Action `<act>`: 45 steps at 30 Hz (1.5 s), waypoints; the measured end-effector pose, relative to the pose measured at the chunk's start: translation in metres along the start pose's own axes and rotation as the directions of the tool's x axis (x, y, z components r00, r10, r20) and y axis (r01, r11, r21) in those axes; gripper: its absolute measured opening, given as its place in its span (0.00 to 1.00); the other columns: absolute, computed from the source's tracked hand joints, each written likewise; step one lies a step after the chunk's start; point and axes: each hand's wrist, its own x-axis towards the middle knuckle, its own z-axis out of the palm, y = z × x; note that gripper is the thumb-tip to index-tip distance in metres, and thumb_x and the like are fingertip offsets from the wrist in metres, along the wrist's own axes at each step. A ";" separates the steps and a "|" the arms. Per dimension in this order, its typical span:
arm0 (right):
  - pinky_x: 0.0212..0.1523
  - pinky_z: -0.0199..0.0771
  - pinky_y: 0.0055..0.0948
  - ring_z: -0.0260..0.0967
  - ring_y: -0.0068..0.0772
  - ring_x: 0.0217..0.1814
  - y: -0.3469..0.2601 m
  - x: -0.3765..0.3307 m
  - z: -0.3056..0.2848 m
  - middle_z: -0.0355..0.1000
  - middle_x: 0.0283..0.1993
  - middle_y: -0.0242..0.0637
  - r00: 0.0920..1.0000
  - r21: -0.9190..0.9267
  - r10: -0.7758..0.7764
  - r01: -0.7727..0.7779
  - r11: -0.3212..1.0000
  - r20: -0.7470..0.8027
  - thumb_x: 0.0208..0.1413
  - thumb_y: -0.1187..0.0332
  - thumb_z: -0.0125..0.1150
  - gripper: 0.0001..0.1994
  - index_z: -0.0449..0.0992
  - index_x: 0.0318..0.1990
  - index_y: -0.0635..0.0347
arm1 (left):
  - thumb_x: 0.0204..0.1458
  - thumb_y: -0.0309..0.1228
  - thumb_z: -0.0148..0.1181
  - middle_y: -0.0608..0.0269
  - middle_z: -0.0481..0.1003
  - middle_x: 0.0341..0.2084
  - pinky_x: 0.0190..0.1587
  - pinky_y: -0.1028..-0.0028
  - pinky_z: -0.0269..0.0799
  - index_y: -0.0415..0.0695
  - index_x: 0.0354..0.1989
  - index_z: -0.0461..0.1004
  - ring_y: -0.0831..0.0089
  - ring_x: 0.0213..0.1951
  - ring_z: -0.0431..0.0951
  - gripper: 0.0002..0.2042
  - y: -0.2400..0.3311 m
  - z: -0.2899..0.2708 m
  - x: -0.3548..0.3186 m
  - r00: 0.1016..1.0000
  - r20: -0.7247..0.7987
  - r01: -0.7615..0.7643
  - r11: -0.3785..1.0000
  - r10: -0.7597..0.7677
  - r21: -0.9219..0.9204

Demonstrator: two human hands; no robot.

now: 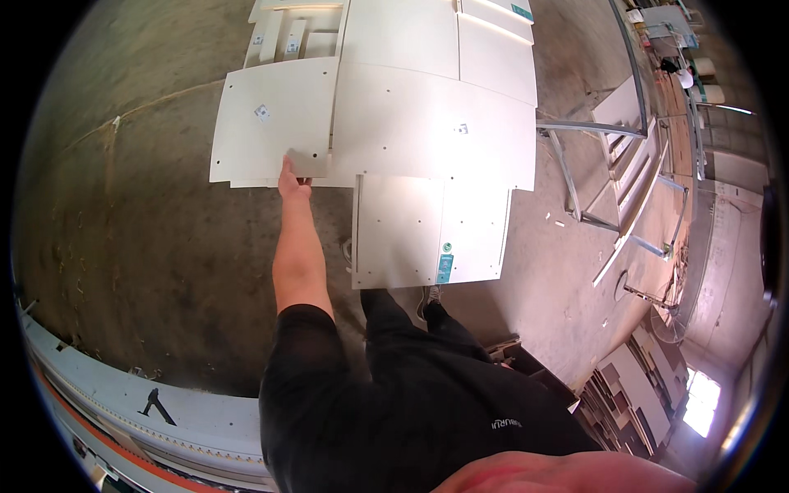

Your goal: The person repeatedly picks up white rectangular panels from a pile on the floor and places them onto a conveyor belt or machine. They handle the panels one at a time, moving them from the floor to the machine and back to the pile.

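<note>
My left hand reaches forward and is closed on the near edge of a white panel. Its thumb lies on top, and the fingers are curled at the edge, partly hidden beneath it. This panel has dark holes near its corners and a small square label. Beside it on the right lies a larger white board with small holes. Closer to me, a narrower white panel with a green-blue label juts out over my legs. My right hand is out of the picture.
More white boards are stacked at the far end. A metal frame rack stands to the right, with long panels leaning by it. At lower left runs a long machine bed. Board offcuts stand at lower right.
</note>
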 end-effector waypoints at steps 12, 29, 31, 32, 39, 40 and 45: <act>0.51 0.76 0.34 0.79 0.37 0.46 0.039 0.070 -0.035 0.81 0.44 0.37 0.973 0.059 -0.213 0.209 0.976 0.086 0.63 0.50 0.60 0.21 0.80 0.49 0.60 | 0.60 0.27 0.62 0.57 0.76 0.51 0.49 0.63 0.80 0.38 0.58 0.71 0.61 0.51 0.78 0.18 0.074 -0.068 -0.102 0.909 0.117 -0.363 0.896 0.401 -0.255; 0.34 0.75 0.29 0.75 0.29 0.36 -0.256 0.249 -0.126 0.79 0.40 0.35 0.759 -0.148 -0.411 0.545 0.825 0.506 0.58 0.64 0.61 0.15 0.76 0.51 0.57 | 0.62 0.26 0.60 0.59 0.80 0.42 0.47 0.63 0.80 0.37 0.48 0.76 0.66 0.44 0.81 0.09 -0.241 -0.404 -0.590 0.784 -0.321 -0.609 0.757 0.531 -0.238; 0.24 0.69 0.25 0.73 0.26 0.29 -0.278 0.231 -0.115 0.78 0.37 0.37 0.744 -0.192 -0.362 0.542 0.818 0.562 0.57 0.65 0.60 0.13 0.76 0.48 0.60 | 0.62 0.26 0.60 0.59 0.80 0.42 0.46 0.64 0.80 0.38 0.48 0.76 0.66 0.44 0.81 0.09 -0.298 -0.435 -0.629 0.771 -0.379 -0.629 0.709 0.512 -0.319; 0.23 0.68 0.24 0.73 0.27 0.29 -0.278 0.225 -0.110 0.78 0.38 0.36 0.726 -0.226 -0.384 0.587 0.777 0.570 0.59 0.64 0.59 0.14 0.76 0.50 0.60 | 0.62 0.28 0.60 0.59 0.80 0.41 0.46 0.65 0.80 0.39 0.48 0.76 0.66 0.43 0.82 0.10 -0.325 -0.447 -0.650 0.753 -0.422 -0.647 0.688 0.506 -0.329; 0.38 0.75 0.29 0.76 0.33 0.38 -0.275 0.221 -0.043 0.80 0.40 0.38 0.140 -0.196 -0.157 0.880 -0.433 0.978 0.61 0.60 0.56 0.15 0.79 0.46 0.62 | 0.60 0.31 0.61 0.59 0.80 0.41 0.46 0.63 0.80 0.40 0.49 0.75 0.65 0.42 0.82 0.12 -0.452 -0.504 -0.768 0.615 -0.690 -0.763 0.508 0.381 -0.399; 0.44 0.75 0.29 0.77 0.33 0.41 -0.258 0.195 -0.027 0.81 0.41 0.39 0.345 -0.349 -0.261 0.937 0.035 0.902 0.61 0.59 0.56 0.17 0.79 0.46 0.64 | 0.60 0.32 0.61 0.59 0.80 0.41 0.46 0.63 0.79 0.40 0.49 0.75 0.65 0.43 0.81 0.13 -0.480 -0.518 -0.779 0.576 -0.721 -0.799 0.454 0.387 -0.395; 0.43 0.77 0.31 0.78 0.31 0.39 -0.227 0.128 0.029 0.81 0.42 0.39 0.102 -0.123 -0.133 0.979 -0.160 0.986 0.61 0.57 0.59 0.19 0.79 0.49 0.64 | 0.61 0.40 0.59 0.63 0.79 0.44 0.53 0.67 0.73 0.41 0.49 0.77 0.68 0.47 0.78 0.15 -0.583 -0.590 -0.803 0.448 -0.819 -0.892 0.235 0.357 -0.386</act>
